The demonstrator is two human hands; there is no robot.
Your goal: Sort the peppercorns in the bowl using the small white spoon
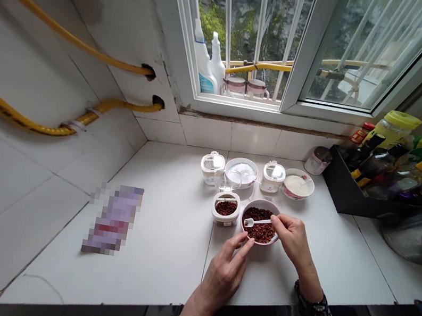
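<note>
A pink-rimmed bowl (259, 233) holds dark red dried peppercorn-like pieces. Over it, my right hand (292, 239) pinches the handle of a small white spoon (250, 222), whose scoop lies above the pieces. My left hand (225, 271) is at the bowl's near left edge, fingers apart, fingertips by the rim. Just left of the bowl stands a small container (225, 210) with its clear lid raised, filled with similar red pieces. Behind are two lidded containers (212, 166) (273, 177), a bowl of white grains (241, 173) and a patterned bowl of pale grains (298, 185).
A black box (353, 200) of bottles and jars stands at the right, with a metal pot (403, 239) before it. A lidded jar (318, 161) is near the wall. A blurred purple packet (113, 221) lies at the left of the white counter (162, 257).
</note>
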